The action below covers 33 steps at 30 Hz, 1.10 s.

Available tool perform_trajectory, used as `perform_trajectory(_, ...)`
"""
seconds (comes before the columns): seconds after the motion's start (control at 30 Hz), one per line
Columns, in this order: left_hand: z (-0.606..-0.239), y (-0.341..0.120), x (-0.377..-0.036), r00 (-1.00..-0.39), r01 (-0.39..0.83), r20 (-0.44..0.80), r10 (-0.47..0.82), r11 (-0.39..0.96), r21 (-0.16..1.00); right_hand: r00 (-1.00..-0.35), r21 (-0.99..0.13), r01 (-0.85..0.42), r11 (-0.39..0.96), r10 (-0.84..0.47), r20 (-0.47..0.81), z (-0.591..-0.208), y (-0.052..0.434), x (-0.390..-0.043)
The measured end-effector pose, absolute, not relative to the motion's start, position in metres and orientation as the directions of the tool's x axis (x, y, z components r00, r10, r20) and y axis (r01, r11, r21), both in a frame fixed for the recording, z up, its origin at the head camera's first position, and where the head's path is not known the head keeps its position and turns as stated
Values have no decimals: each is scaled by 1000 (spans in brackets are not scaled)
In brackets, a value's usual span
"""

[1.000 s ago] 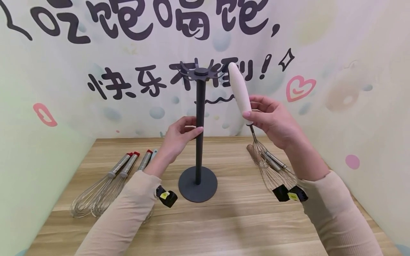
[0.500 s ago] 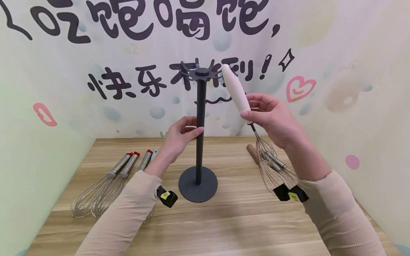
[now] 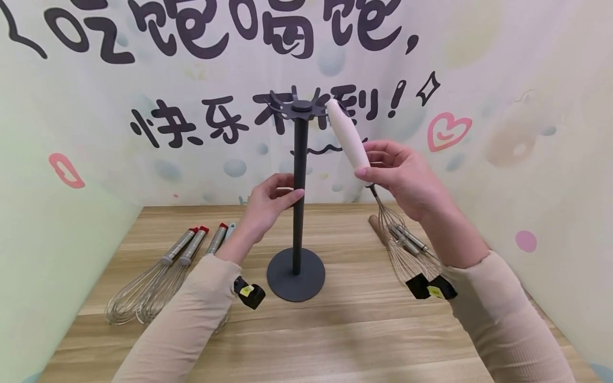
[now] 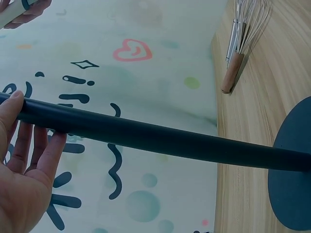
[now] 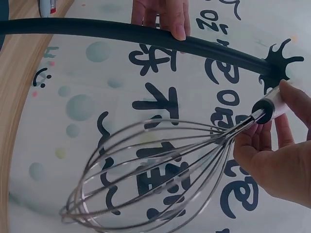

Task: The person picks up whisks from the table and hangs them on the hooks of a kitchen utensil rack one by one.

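A dark utensil stand (image 3: 299,223) rises from a round base, with a ring of curved hooks (image 3: 301,108) on top. Thumb and fingers of my left hand (image 3: 268,205) pinch its pole about halfway up. My right hand (image 3: 404,178) grips a whisk (image 5: 160,165) low on its white handle (image 3: 348,135). The handle leans left, and its upper end overlaps the right-hand hooks in the head view. The wire loops hang down below my right hand. In the right wrist view, the white handle (image 5: 276,103) shows close beside the hooks (image 5: 278,65).
Several whisks (image 3: 158,287) with red-tipped metal handles lie on the table's left, partly behind my left forearm. More whisks lie at the right, one with a wooden handle (image 4: 232,73). A patterned wall (image 3: 215,175) stands right behind the table (image 3: 335,340).
My right hand has moved left with the whisk, bringing the handle's top from beside the hooks to overlapping them. My left hand stays on the pole.
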<state>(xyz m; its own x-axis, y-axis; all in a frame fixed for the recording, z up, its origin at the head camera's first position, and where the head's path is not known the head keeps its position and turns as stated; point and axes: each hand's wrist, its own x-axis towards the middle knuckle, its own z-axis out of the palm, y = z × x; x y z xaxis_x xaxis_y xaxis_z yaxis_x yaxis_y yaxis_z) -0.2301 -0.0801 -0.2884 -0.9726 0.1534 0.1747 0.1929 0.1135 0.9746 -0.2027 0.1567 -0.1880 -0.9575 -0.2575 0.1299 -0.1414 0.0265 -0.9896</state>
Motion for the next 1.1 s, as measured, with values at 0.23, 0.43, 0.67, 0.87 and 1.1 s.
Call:
perform_trajectory(0.23, -290, -82, -231, -968, 204, 186, 167, 99, 974, -961, -988, -149, 40, -240, 135, -191, 151, -205)
perform_trajectory(0.43, -290, -82, -230, -968, 206, 188, 168, 99, 974, -959, -983, -158, 93, -250, 131, -195, 147, -209)
perform_trajectory(0.67, -289, -83, -229, -966, 214, 191, 173, 124, 969, -949, -974, -139, 180, -304, 79, -203, 140, -213)
perform_trajectory(0.87, -287, -84, -230, -963, 219, 187, 193, 156, 963, -941, -972, -139, 190, -332, 70, -208, 134, -218)
perform_trajectory(1.1, -281, -89, -233, -942, 239, 187, 280, 164, 957, -919, -980, -134, 145, -388, 68, -212, 135, -221)
